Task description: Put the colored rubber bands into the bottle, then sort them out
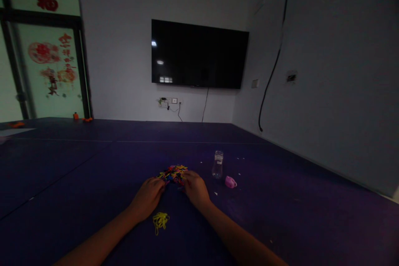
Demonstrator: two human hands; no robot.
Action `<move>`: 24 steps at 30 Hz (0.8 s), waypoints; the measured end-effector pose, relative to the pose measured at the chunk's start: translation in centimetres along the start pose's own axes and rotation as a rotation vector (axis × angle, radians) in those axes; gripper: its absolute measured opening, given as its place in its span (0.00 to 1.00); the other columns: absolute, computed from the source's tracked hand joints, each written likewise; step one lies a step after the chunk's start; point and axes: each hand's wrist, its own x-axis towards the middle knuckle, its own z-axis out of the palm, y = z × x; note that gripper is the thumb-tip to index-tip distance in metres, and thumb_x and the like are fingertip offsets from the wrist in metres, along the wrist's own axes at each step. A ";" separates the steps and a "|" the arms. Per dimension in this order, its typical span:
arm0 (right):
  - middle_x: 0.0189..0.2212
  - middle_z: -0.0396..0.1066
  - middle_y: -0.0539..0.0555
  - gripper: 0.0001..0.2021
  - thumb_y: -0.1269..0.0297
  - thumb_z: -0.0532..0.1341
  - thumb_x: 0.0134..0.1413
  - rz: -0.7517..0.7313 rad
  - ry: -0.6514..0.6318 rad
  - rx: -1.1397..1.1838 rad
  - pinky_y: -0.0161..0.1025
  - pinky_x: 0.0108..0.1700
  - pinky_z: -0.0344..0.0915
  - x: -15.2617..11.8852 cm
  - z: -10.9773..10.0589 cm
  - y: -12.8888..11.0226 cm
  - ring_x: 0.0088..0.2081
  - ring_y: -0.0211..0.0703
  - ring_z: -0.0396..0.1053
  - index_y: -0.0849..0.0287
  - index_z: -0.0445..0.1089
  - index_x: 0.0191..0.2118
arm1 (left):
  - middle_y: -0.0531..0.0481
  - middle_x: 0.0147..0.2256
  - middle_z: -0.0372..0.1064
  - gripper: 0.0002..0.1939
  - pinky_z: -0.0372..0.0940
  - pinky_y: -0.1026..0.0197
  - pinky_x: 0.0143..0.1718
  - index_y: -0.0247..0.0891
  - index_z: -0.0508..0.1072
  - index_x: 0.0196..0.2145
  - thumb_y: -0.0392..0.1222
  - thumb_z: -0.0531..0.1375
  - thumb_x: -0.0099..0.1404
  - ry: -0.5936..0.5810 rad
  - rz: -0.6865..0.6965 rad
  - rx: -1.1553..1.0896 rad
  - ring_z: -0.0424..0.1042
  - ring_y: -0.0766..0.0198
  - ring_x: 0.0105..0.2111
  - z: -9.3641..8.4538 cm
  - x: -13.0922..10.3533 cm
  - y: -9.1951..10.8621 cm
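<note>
A small heap of many-coloured rubber bands (173,172) lies on the dark table in front of me. My left hand (147,196) rests at its left edge, fingers curled and pinched into the bands. From the other side, my right hand (197,191) reaches in with its thumb and fingers closed on the heap's right edge. Exactly which bands each hand grips is hidden by the fingers. Nearer to me, between my forearms, lies a separate little bunch of yellow rubber bands (160,221).
Right of the heap stands a clear uncapped bottle (217,166), with a pink lid (230,182) beside it. White scraps (215,193) dot the purple-blue table (93,191). Orange items (87,119) lie at the far left edge. A television (199,55) hangs on the wall.
</note>
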 end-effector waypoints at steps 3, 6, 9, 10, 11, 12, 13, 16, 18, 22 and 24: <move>0.34 0.74 0.56 0.13 0.73 0.53 0.54 0.092 0.102 0.038 0.37 0.41 0.65 0.1 0.1 0.8 0.37 0.42 0.71 0.58 0.75 0.30 | 0.48 0.32 0.69 0.09 0.61 0.56 0.40 0.39 0.65 0.29 0.34 0.48 0.64 0.050 0.000 0.005 0.68 0.59 0.36 0.0 0.0 0.0; 0.29 0.74 0.54 0.11 0.73 0.56 0.51 0.125 0.127 0.037 0.35 0.36 0.65 0.2 0.1 1.3 0.33 0.41 0.71 0.58 0.75 0.28 | 0.47 0.32 0.70 0.10 0.62 0.56 0.39 0.39 0.67 0.29 0.36 0.48 0.64 0.063 0.016 0.001 0.69 0.59 0.35 0.0 0.0 -0.2; 0.25 0.73 0.53 0.10 0.74 0.56 0.48 0.150 0.145 0.028 0.33 0.31 0.63 0.1 0.2 1.3 0.28 0.40 0.70 0.59 0.75 0.26 | 0.48 0.33 0.71 0.09 0.63 0.56 0.39 0.39 0.69 0.30 0.37 0.50 0.64 0.090 0.040 -0.011 0.69 0.59 0.36 0.1 -0.1 -0.5; 0.24 0.73 0.53 0.10 0.75 0.56 0.48 0.154 0.154 0.028 0.33 0.30 0.63 0.0 0.3 1.3 0.28 0.40 0.69 0.59 0.75 0.26 | 0.48 0.32 0.71 0.09 0.63 0.56 0.39 0.39 0.69 0.30 0.37 0.50 0.64 0.100 0.053 -0.013 0.69 0.60 0.35 0.2 -0.1 -0.6; 0.24 0.73 0.53 0.10 0.75 0.56 0.48 0.152 0.162 0.030 0.33 0.30 0.62 0.0 0.4 1.3 0.27 0.40 0.69 0.60 0.75 0.26 | 0.48 0.32 0.71 0.08 0.63 0.56 0.40 0.39 0.69 0.31 0.37 0.51 0.64 0.110 0.069 -0.013 0.70 0.60 0.35 0.2 -0.2 -0.6; 0.24 0.73 0.53 0.10 0.75 0.56 0.47 0.147 0.167 0.034 0.33 0.30 0.62 -0.1 0.4 1.3 0.27 0.40 0.69 0.60 0.75 0.26 | 0.49 0.31 0.71 0.08 0.63 0.55 0.40 0.39 0.69 0.30 0.37 0.51 0.63 0.120 0.085 -0.013 0.70 0.60 0.35 0.3 -0.2 -0.7; 0.24 0.73 0.54 0.10 0.75 0.56 0.47 0.141 0.167 0.038 0.33 0.31 0.63 -0.1 0.5 1.3 0.27 0.40 0.69 0.60 0.75 0.26 | 0.49 0.30 0.71 0.08 0.63 0.55 0.40 0.39 0.69 0.30 0.37 0.51 0.63 0.127 0.102 -0.014 0.70 0.60 0.35 0.3 -0.3 -0.7; 0.26 0.73 0.54 0.10 0.76 0.56 0.46 0.133 0.150 0.039 0.33 0.31 0.63 -0.1 0.5 1.4 0.28 0.40 0.69 0.59 0.75 0.27 | 0.49 0.30 0.71 0.07 0.63 0.55 0.41 0.39 0.70 0.31 0.36 0.52 0.63 0.147 0.141 -0.016 0.70 0.61 0.35 0.4 -0.4 -0.8; 0.27 0.74 0.54 0.11 0.77 0.56 0.45 0.139 0.134 0.037 0.33 0.32 0.64 -0.1 0.5 1.5 0.29 0.40 0.70 0.59 0.75 0.29 | 0.49 0.30 0.72 0.08 0.64 0.55 0.41 0.39 0.70 0.30 0.35 0.52 0.62 0.152 0.148 -0.014 0.70 0.61 0.35 0.5 -0.4 -0.9; 0.30 0.74 0.54 0.14 0.80 0.55 0.44 0.137 0.091 0.042 0.34 0.36 0.65 0.0 0.3 1.4 0.33 0.41 0.71 0.58 0.75 0.30 | 0.49 0.30 0.72 0.08 0.64 0.55 0.41 0.40 0.71 0.30 0.33 0.52 0.60 0.135 0.141 -0.019 0.70 0.61 0.35 0.7 -0.4 -1.2; 0.30 0.74 0.53 0.15 0.82 0.54 0.43 0.125 0.046 0.037 0.34 0.37 0.65 0.1 0.3 1.4 0.34 0.40 0.71 0.58 0.75 0.29 | 0.49 0.30 0.72 0.08 0.64 0.55 0.41 0.40 0.71 0.30 0.32 0.52 0.60 0.120 0.140 -0.026 0.70 0.61 0.35 0.8 -0.3 -1.3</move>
